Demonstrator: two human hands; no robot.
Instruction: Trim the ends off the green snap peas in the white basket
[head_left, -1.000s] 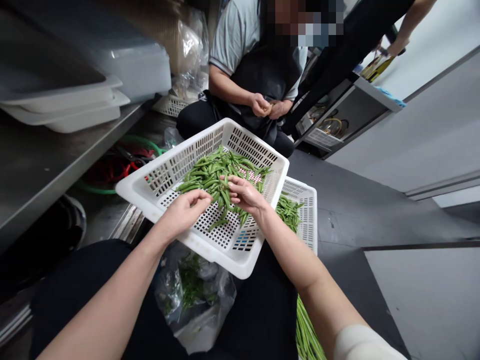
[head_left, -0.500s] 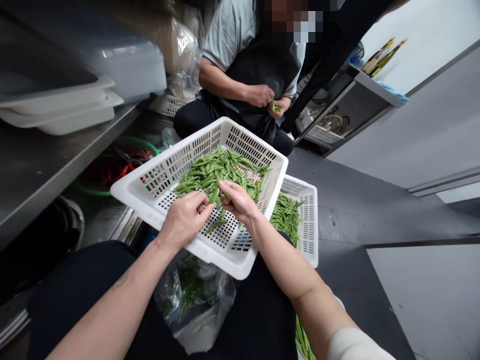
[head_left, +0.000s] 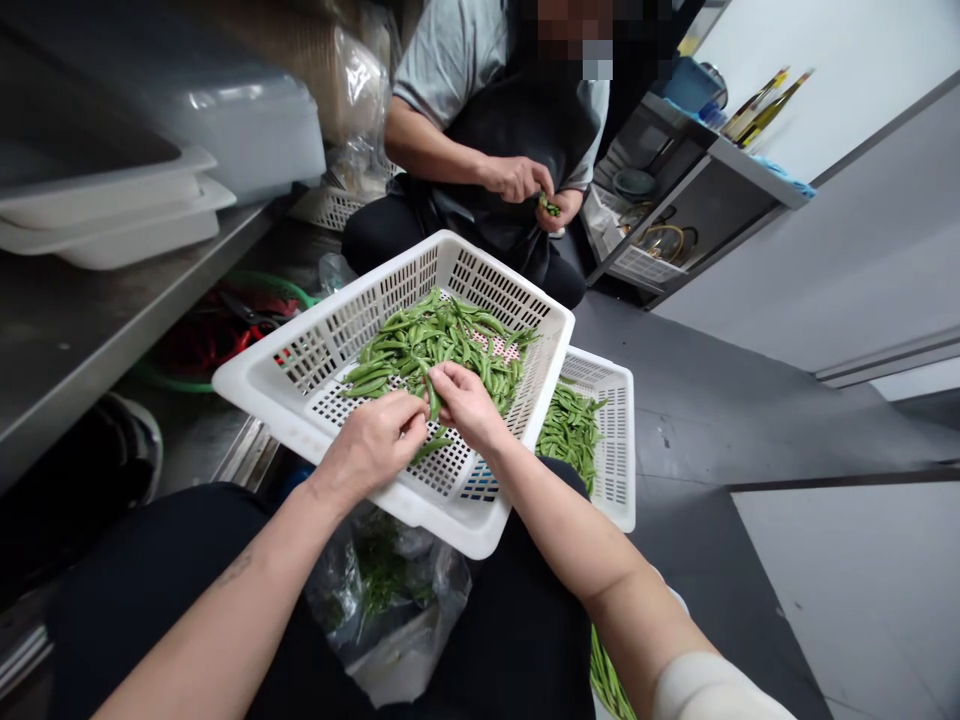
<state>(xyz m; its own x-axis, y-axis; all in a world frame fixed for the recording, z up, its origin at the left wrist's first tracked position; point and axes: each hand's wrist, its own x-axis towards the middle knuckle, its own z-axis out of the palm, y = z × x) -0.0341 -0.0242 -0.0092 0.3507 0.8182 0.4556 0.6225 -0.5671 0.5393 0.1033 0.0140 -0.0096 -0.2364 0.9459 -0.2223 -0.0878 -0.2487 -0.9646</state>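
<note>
Head view, looking down: a seated person's bare hands meet over a white plastic basket (head_left: 244, 388) that tilts above their dark-clothed knees. The right hand (head_left: 466, 408) pinches one green pea pod (head_left: 433, 396) between thumb and fingers. The left hand (head_left: 373, 440) is curled, its fingertips at the pod's near end; from here I cannot tell whether they grip it. Under and beyond the hands, a loose heap of green pods (head_left: 442, 335) covers the far part of the basket's slotted floor. Just beside it, on the right and lower, a second white basket (head_left: 617, 440) holds more pods. Below, between the knees, is a clear plastic bag (head_left: 397, 625) with greens inside. On the left, under a metal shelf (head_left: 112, 320), a green-rimmed basket (head_left: 176, 381) holds something red. Across from us sits a co-worker in a dark apron (head_left: 517, 120), small green pieces in one hand (head_left: 564, 210).
</note>
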